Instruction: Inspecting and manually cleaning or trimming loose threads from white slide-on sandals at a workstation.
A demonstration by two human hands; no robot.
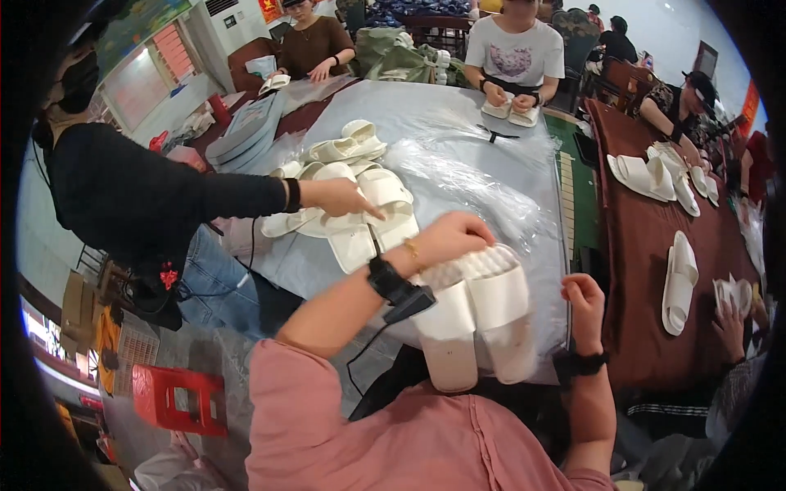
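A pair of cream open-toe slippers (449, 327) lies side by side at the near edge of the table, right in front of me. My left hand (458, 236) reaches across to their far end, its fingers pinched close to the textured insoles. Whether those fingers grip a slipper or thin film cannot be made out. To the right of the pair, my right hand (584, 304) is raised with curled fingers, apart from the slippers; anything in it is too small to tell. Beyond my left forearm is a pile of cream slippers (385, 186), with a co-worker's hand (340, 199) pointing over it.
Clear plastic film (458, 176) spreads over the grey-covered table (393, 102). At right, a brown-covered table (630, 327) bears more slippers (679, 282). A person across the table (514, 53) handles a pair. A red stool (178, 398) stands on the floor at left.
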